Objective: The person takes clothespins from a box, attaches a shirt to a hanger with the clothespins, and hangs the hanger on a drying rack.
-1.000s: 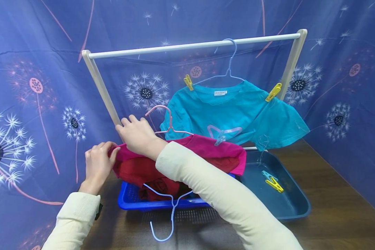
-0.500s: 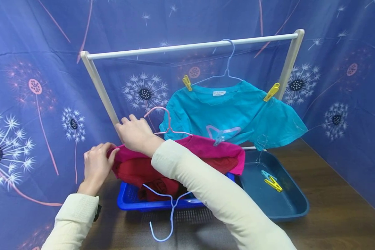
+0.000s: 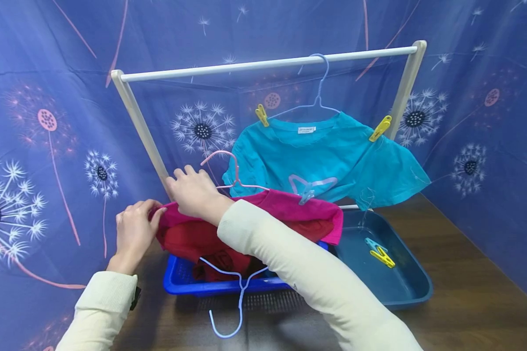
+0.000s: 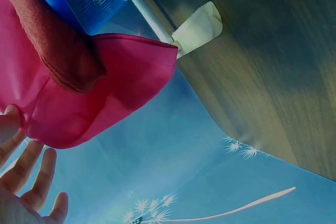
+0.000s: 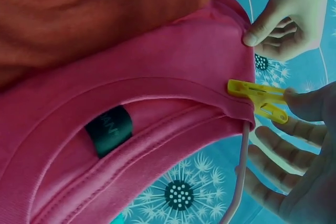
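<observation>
A pink shirt (image 3: 309,209) hangs on a pink hanger (image 3: 236,168), above a blue basket (image 3: 182,288). A pale blue clothespin (image 3: 307,194) clips its right shoulder. My left hand (image 3: 136,231) pinches the shirt's left shoulder edge between thumb and fingers, the other fingers spread in the left wrist view. My right hand (image 3: 195,192) is beside it at the hanger's left end. In the right wrist view, its thumb and index finger pinch the handles of a yellow clothespin (image 5: 252,97), whose tip lies over the shirt's neckline edge near the hanger. The head view hides that clothespin behind the hand.
Behind, a turquoise T-shirt (image 3: 307,156) hangs from the rack's white bar (image 3: 228,67) with yellow clothespins. Red clothing (image 3: 197,239) bulges over the basket. A light blue hanger (image 3: 241,297) lies in front. A dark tray (image 3: 421,278) holds yellow and blue clothespins.
My right hand has shifted slightly right and down along the shirt's shoulder. My left hand keeps its hold, and the head view has drifted a little.
</observation>
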`<state>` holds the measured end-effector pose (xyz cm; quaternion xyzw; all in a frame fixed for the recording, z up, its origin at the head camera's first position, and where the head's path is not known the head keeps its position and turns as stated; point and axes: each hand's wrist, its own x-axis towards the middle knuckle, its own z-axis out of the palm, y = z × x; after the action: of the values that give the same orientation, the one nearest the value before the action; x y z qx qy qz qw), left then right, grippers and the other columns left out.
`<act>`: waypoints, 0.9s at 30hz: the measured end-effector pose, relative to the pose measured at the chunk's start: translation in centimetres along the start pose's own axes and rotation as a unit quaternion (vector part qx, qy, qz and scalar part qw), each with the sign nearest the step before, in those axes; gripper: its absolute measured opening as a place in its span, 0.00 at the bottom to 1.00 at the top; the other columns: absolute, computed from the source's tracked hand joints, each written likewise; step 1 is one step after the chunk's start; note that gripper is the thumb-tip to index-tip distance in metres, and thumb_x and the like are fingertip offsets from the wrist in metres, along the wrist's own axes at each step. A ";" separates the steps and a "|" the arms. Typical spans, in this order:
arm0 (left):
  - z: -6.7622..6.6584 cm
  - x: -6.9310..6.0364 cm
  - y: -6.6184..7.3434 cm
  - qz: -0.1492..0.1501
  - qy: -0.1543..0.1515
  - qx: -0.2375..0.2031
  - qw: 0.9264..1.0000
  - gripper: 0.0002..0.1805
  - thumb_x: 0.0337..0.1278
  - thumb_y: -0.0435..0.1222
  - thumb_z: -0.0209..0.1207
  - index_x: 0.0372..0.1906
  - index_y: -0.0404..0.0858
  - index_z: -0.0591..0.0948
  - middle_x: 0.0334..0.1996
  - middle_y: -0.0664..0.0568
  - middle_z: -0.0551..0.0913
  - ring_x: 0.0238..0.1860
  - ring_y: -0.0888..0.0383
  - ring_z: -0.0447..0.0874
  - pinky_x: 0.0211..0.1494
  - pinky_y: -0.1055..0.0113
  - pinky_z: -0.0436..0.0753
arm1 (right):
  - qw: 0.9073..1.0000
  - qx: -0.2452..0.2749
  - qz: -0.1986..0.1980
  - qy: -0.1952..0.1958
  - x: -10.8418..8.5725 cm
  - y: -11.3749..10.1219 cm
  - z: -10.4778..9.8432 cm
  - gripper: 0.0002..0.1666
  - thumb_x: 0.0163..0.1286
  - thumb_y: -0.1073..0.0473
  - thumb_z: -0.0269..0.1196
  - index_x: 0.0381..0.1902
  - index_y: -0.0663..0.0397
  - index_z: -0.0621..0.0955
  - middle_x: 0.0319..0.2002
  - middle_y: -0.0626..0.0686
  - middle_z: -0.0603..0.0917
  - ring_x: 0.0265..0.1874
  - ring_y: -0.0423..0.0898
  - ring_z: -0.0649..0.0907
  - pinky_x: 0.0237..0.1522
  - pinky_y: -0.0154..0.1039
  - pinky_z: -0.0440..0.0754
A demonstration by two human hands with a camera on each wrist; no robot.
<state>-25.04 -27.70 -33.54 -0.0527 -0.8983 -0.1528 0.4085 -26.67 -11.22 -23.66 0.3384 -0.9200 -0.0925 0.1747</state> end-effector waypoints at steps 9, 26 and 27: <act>0.1 0.0 -0.2 -0.001 -0.002 -0.003 1.000 0.08 0.51 0.38 0.63 0.32 0.37 0.81 0.28 0.40 0.82 0.31 0.38 0.76 0.38 0.42 0.66 | 0.999 -0.002 -0.004 0.042 -0.8 0.1 0.5 0.17 0.66 0.46 0.51 0.51 0.44 0.70 0.46 0.45 0.75 0.46 0.43 0.74 0.42 0.39 0.77; 0.1 0.1 0.0 0.003 0.003 -0.005 1.000 0.06 0.51 0.37 0.62 0.30 0.38 0.82 0.25 0.41 0.81 0.28 0.39 0.76 0.34 0.43 0.67 | 0.988 -0.028 -0.057 0.142 -4.7 0.7 0.6 0.16 0.66 0.46 0.50 0.48 0.44 0.72 0.43 0.45 0.76 0.42 0.43 0.75 0.39 0.38 0.74; 0.0 0.1 0.0 0.002 0.002 -0.006 1.000 0.06 0.51 0.37 0.62 0.30 0.38 0.82 0.25 0.41 0.81 0.28 0.39 0.76 0.35 0.43 0.67 | 0.988 -0.028 -0.058 0.143 -4.9 0.8 0.6 0.17 0.66 0.46 0.50 0.49 0.44 0.72 0.44 0.45 0.76 0.43 0.43 0.75 0.39 0.38 0.74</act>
<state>-25.14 -27.70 -33.51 -0.0568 -0.8966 -0.1568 0.4103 -23.87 -7.33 -25.22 0.3961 -0.8614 -0.0794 0.3079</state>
